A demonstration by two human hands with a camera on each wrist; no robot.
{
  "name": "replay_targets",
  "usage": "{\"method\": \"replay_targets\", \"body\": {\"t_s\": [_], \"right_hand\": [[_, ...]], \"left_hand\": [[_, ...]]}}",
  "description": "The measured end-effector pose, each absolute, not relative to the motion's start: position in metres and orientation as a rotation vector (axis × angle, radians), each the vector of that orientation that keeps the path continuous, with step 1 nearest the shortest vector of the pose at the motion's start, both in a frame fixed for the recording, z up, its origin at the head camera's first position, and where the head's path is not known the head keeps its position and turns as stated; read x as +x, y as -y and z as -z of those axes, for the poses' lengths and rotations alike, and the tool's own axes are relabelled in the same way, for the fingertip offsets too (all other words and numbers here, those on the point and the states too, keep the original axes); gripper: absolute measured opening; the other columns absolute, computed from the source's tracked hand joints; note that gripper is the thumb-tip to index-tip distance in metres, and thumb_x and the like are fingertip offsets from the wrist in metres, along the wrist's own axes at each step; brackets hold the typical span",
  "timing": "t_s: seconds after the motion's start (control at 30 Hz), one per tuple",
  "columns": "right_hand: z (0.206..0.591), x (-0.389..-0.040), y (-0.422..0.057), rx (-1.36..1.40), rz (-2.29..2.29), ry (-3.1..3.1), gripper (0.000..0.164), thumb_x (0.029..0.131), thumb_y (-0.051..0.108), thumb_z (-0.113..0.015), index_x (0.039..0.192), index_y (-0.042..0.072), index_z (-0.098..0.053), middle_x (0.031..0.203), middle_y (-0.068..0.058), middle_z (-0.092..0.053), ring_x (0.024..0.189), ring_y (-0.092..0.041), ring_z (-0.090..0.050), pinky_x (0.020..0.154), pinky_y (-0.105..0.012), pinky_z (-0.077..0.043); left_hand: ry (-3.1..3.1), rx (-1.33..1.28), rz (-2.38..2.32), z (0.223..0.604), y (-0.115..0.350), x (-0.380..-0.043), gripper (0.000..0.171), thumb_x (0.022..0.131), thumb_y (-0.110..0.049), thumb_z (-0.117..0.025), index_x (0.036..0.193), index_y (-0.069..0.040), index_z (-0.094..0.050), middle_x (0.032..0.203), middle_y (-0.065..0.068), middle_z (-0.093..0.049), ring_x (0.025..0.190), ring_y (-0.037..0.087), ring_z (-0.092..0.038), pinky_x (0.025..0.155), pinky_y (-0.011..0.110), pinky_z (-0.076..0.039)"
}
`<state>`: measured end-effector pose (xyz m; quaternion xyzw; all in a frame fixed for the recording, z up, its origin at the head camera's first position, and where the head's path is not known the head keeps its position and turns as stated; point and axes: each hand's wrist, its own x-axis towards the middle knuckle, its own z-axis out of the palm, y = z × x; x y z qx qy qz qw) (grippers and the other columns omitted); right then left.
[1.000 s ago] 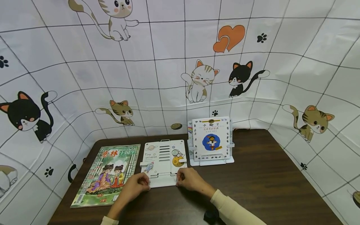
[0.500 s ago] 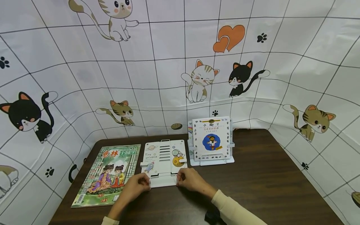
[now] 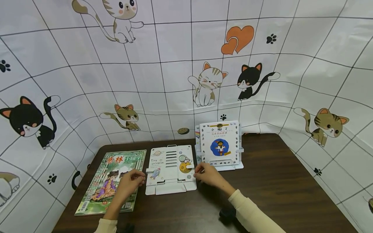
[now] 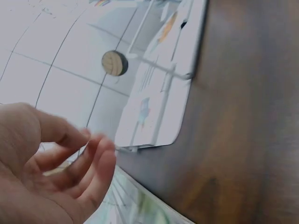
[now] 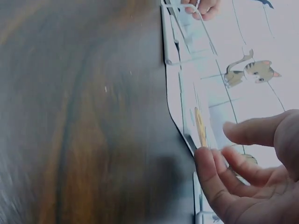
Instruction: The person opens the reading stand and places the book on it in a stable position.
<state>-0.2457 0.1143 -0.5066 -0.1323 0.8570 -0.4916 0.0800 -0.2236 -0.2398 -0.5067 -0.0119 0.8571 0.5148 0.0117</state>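
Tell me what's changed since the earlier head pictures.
Both hands have come off the front corners of the white stand. The left hand moved left, over the magazine; the right hand moved right and back, to beside the stand's right edge. The stand, magazine and propped book stayed put.

Head view looks down; wrist views (closer) share the bookstand (image 3: 171,171).

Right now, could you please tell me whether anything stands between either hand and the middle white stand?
Nothing visible does. The left hand hovers over the magazine, just left of the stand. The right hand is at its right edge; whether it touches, I cannot tell.
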Motion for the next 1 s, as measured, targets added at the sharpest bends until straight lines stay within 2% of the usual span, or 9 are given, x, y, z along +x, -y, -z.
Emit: {"method": "replay_targets", "body": {"t_s": [0.13,0.33,0.53,0.67,0.8,1.0], "right_hand": [[0.506,-0.25,-0.118,-0.294,1.489,-2.632,0.019,0.096,0.006,-0.074,0.11,-0.004,-0.065,0.1,-0.016,-0.072,0.082,-0.026,-0.074,0.071,-0.036,-0.062],[0.513,-0.252,-0.112,-0.254,1.437,-2.723,0.025,0.095,0.01,-0.075,0.115,-0.002,-0.067,0.11,-0.017,-0.075,0.099,-0.03,-0.074,0.087,-0.045,-0.061],[0.511,-0.248,-0.107,-0.24,1.497,-2.706,0.024,0.095,0.008,-0.074,0.115,-0.005,-0.067,0.11,-0.019,-0.075,0.1,-0.033,-0.073,0.086,-0.047,-0.061],[0.511,-0.248,-0.106,-0.212,1.52,-2.692,0.023,0.096,0.009,-0.074,0.115,-0.003,-0.068,0.109,-0.016,-0.075,0.101,-0.029,-0.072,0.085,-0.044,-0.061],[0.513,-0.248,-0.106,-0.185,1.578,-2.637,0.024,0.095,0.009,-0.074,0.116,-0.003,-0.068,0.11,-0.014,-0.074,0.102,-0.027,-0.072,0.086,-0.042,-0.059],[0.515,-0.248,-0.107,-0.183,1.661,-2.544,0.027,0.096,0.009,-0.072,0.118,-0.005,-0.067,0.111,-0.017,-0.074,0.094,-0.025,-0.074,0.083,-0.04,-0.061]], "left_hand": [[-2.744,-0.115,-1.535,0.498,0.24,-0.236,0.032,0.111,-0.014,-0.055,0.131,0.009,-0.063,0.119,0.027,-0.071,0.106,0.037,-0.071,0.09,0.044,-0.061],[-2.71,-0.06,-1.432,0.496,0.228,-0.251,0.048,0.114,-0.021,-0.047,0.147,0.013,-0.051,0.139,0.035,-0.061,0.125,0.048,-0.063,0.103,0.058,-0.054],[-2.751,-0.087,-1.415,0.501,0.217,-0.26,0.049,0.114,-0.022,-0.045,0.148,0.013,-0.051,0.15,0.037,-0.054,0.141,0.055,-0.05,0.114,0.066,-0.044],[-2.699,-0.148,-1.518,0.507,0.217,-0.265,0.049,0.113,-0.021,-0.043,0.145,0.014,-0.054,0.149,0.037,-0.054,0.142,0.054,-0.049,0.119,0.067,-0.039],[-2.635,-0.168,-1.599,0.508,0.218,-0.267,0.049,0.113,-0.02,-0.042,0.144,0.016,-0.054,0.145,0.037,-0.057,0.14,0.051,-0.051,0.119,0.066,-0.039],[-2.556,-0.204,-1.67,0.505,0.217,-0.266,0.053,0.114,-0.02,-0.037,0.153,0.015,-0.043,0.15,0.038,-0.053,0.141,0.051,-0.05,0.12,0.063,-0.039]]}}
